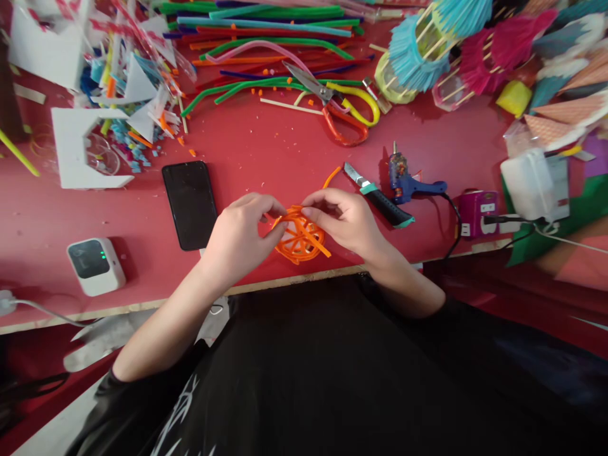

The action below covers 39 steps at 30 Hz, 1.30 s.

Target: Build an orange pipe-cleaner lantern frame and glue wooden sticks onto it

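Observation:
An orange wheel-shaped piece bent from pipe cleaners [300, 248] is held up near the table's front edge. My left hand [244, 231] pinches its upper left rim between thumb and fingertips. Opposite, my right hand [346, 221] grips the upper right rim in a closed pinch. A loose orange strip crosses the wheel's spokes and sticks out at the lower right. Another orange pipe cleaner end [332, 177] rises behind my right hand. Just past that hand lies a utility knife [380, 197] with its blade out.
Scissors [327, 101] lie by a pile of coloured pipe cleaners [275, 28]. A corded glue gun [411, 183] stands at right near a purple power socket [477, 212]. A phone [190, 204] and a white device [95, 266] sit at left. Paper lanterns [420, 54] fill the back right.

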### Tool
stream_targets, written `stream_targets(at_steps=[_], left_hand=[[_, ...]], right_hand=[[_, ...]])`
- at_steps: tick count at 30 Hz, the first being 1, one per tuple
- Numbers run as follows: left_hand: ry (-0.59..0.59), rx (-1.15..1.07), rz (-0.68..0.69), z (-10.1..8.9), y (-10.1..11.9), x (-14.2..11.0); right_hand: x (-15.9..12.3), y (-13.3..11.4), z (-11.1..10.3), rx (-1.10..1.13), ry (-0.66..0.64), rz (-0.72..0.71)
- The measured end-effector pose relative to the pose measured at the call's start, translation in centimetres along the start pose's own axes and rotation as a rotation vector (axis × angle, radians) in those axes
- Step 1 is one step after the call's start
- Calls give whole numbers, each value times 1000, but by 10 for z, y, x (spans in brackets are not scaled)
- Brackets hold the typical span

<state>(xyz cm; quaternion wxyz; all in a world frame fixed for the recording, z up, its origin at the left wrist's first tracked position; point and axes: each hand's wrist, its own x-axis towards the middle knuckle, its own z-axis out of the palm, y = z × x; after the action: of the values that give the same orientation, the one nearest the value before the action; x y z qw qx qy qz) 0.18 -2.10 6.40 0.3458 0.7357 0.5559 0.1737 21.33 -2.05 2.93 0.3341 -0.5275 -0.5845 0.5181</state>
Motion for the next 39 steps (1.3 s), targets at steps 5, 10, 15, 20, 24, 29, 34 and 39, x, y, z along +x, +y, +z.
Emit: stream_targets(at_steps=[5, 10, 15, 20, 24, 29, 34, 39], left_hand=[[70, 23, 43, 3, -3, -2], [102, 46, 101, 9, -5, -2], [148, 77, 125, 14, -6, -6], [167, 76, 133, 17, -7, -10], [179, 78, 130, 18, -7, -10], [185, 87, 139, 18, -7, -10], [209, 100, 152, 19, -8, -11], [210, 96, 149, 19, -8, -11]], right_hand=[[0, 2, 0, 12, 25, -10], [4, 6, -2, 49, 37, -23], [4, 9, -12, 6, 37, -28], [-2, 11, -22, -140, 30, -119], [-4, 17, -25, -276, 24, -267], [-4, 21, -28, -455, 6, -488], [-6, 19, -29, -569, -53, -587], [-9, 21, -27, -583, -34, -635]])
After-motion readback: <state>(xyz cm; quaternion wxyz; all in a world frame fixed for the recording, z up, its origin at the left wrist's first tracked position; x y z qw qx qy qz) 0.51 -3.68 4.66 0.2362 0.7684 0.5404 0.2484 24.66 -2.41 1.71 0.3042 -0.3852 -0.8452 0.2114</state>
